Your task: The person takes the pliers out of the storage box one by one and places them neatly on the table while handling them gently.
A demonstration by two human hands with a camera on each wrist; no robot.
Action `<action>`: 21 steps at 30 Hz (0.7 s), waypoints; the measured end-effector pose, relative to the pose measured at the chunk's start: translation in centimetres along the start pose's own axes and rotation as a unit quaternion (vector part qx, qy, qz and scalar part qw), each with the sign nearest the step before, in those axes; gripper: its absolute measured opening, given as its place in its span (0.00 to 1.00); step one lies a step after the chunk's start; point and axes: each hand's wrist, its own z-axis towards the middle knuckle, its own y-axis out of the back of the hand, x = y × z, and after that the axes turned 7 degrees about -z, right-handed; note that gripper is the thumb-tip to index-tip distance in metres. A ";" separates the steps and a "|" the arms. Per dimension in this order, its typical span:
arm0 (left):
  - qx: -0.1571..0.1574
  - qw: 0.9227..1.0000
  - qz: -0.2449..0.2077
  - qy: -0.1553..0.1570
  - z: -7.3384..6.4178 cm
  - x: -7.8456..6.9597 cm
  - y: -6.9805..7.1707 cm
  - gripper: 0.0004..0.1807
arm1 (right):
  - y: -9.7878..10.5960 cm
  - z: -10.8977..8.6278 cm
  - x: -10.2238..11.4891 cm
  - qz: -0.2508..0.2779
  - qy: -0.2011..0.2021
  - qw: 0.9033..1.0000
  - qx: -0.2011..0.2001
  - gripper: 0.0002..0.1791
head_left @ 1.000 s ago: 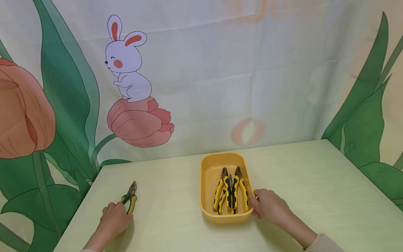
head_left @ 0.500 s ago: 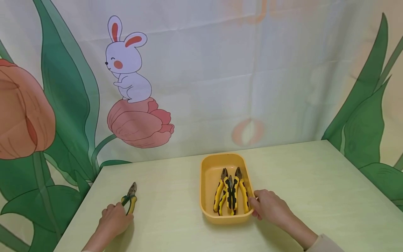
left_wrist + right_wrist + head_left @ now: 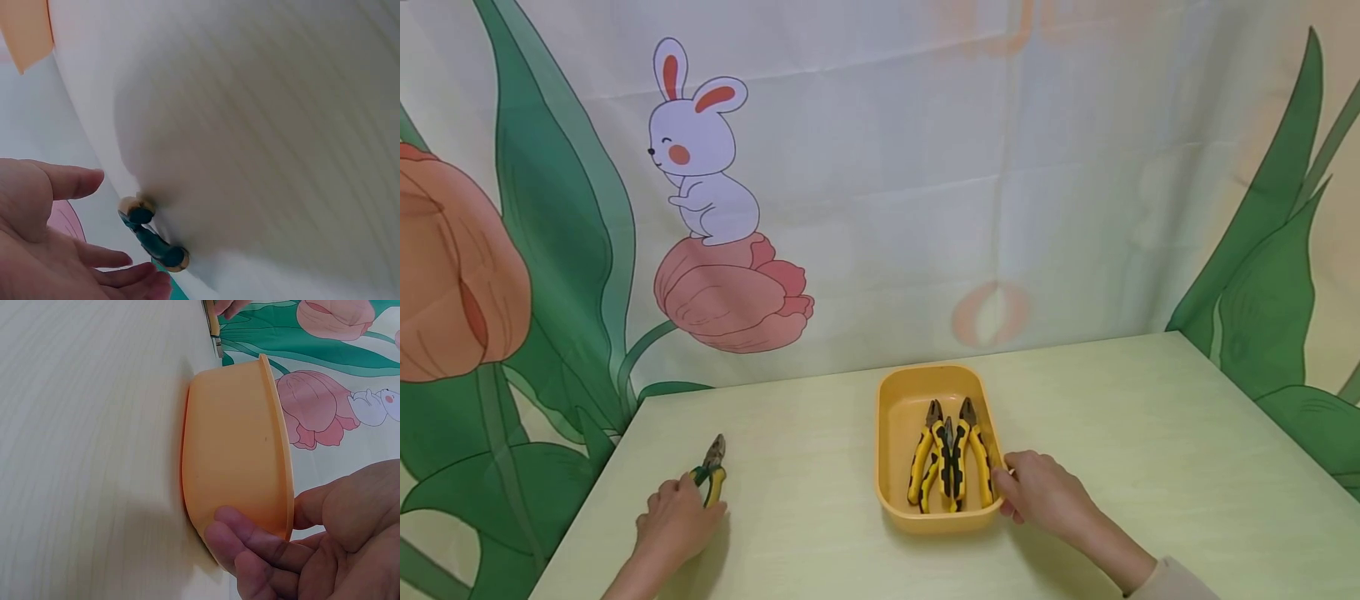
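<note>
A pair of pliers [image 3: 713, 471] with green and yellow handles lies on the left part of the table, jaws pointing away. My left hand [image 3: 677, 521] is just behind its handle ends. In the left wrist view that hand's thumb and fingers are spread, with a gap visible between them and the pliers' handles [image 3: 153, 240]. My right hand [image 3: 1041, 496] pinches the near right rim of a yellow plastic bin [image 3: 891, 521], thumb at the rim and fingers against the outer wall. Inside the bin, several pliers [image 3: 951, 458] with yellow and black handles lie side by side.
The pale table [image 3: 805, 475] ends at a fabric backdrop [image 3: 880, 208] printed with a rabbit, tulips and leaves. The bin stands near the table's middle, between my hands. In the left wrist view, part of the bin [image 3: 28, 31] shows at the upper left corner.
My left hand has loosened from the pliers' handles and shifted slightly right, its thumb swinging outward. The pliers stay on the table. My right hand and the bin have not visibly moved.
</note>
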 end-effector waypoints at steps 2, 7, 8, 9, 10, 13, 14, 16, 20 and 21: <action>-0.006 1.000 -0.005 -0.008 -0.1 -0.1 0.0 0.40 | 0.0 0.0 0.0 -0.001 0.001 1.000 -0.001 0.13; -0.035 0.998 -0.028 -0.050 -0.6 -0.9 -0.1 0.40 | 0.0 0.1 0.0 -0.001 0.003 1.000 -0.002 0.13; -0.041 0.997 -0.034 -0.058 -0.8 -1.1 -0.1 0.40 | 0.0 0.1 0.0 0.000 0.004 1.000 -0.003 0.13; -0.048 0.996 -0.039 -0.067 -0.9 -1.4 -0.2 0.39 | 0.0 0.0 0.0 0.000 0.004 1.000 -0.003 0.13; -0.052 0.995 -0.044 -0.073 -1.1 -1.6 -0.2 0.39 | 0.0 0.0 0.0 0.000 0.005 1.000 -0.004 0.13; -0.061 0.992 -0.061 -0.089 -1.5 -2.2 -0.4 0.39 | 0.0 0.0 0.0 0.001 0.007 1.000 -0.007 0.13; -0.065 0.991 -0.066 -0.096 -1.7 -2.4 -0.4 0.39 | 0.0 0.0 0.0 0.001 0.008 1.000 -0.007 0.13; -0.069 0.989 -0.076 -0.105 -2.0 -2.9 -0.5 0.40 | 0.0 0.0 0.1 0.002 0.008 1.000 -0.007 0.13; -0.077 0.985 -0.084 -0.127 -2.9 -4.1 -0.5 0.39 | 0.0 0.0 0.1 0.000 0.005 1.000 -0.006 0.13; -0.075 0.985 -0.086 -0.131 -3.2 -4.5 -0.5 0.38 | 0.0 0.0 0.1 0.000 0.005 1.000 -0.006 0.13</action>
